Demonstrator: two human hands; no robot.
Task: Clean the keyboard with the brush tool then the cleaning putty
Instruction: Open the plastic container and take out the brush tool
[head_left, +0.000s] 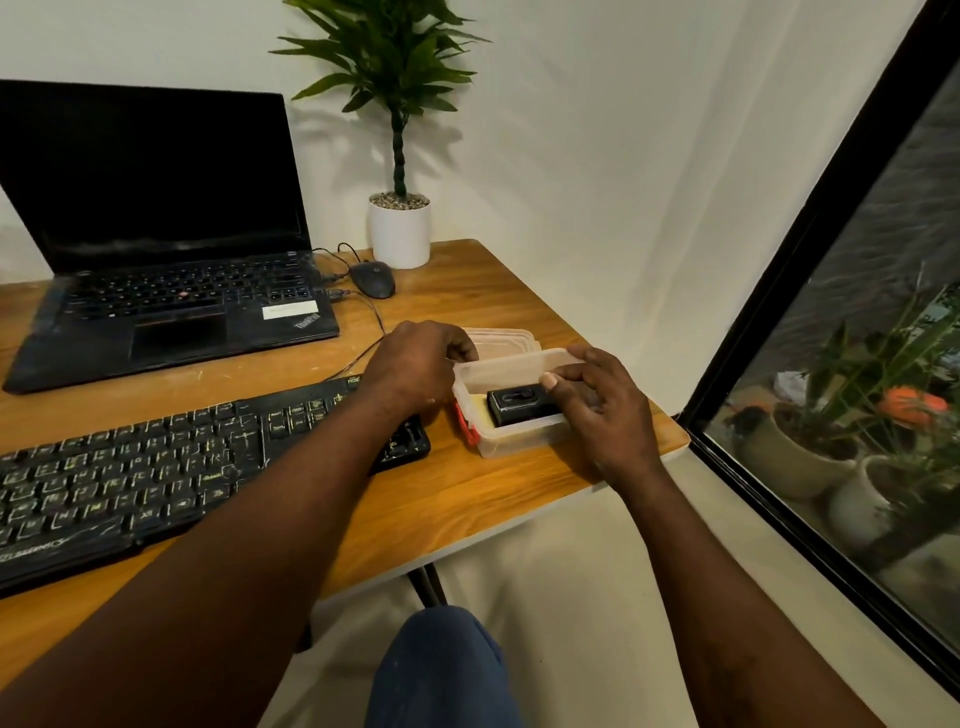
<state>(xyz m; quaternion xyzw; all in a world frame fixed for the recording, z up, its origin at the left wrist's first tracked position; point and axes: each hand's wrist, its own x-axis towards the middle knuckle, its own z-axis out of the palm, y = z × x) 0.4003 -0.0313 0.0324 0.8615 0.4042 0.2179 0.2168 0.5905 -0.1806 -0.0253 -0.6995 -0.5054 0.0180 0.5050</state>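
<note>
A dirty black keyboard lies across the front left of the wooden table. To its right stands a clear plastic box with a red clasp; a black brush tool lies inside it on something pale yellow. My left hand grips the box's left rim, fingers curled over the edge. My right hand holds the box's right side, thumb over the rim above the brush tool. The box's clear lid lies just behind it.
An open black laptop sits at the back left, with a black mouse and cables beside it. A potted plant stands at the back. The table's right edge is close to the box; a window is on the right.
</note>
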